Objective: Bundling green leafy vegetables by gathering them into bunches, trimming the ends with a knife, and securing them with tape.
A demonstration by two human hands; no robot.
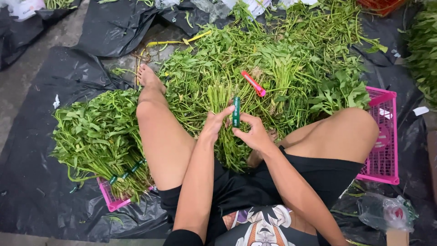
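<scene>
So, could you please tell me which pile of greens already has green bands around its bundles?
The pile on the left, resting on a pink basket; its stems show green bands, unlike the loose heap ahead.

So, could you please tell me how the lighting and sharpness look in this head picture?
Head view: soft, even light, with only faint shadows under the legs; mild sheen on the black plastic sheet; both hands, left hand and right hand, and the green band are sharp; the edges bow slightly from wide-angle distortion.
</scene>
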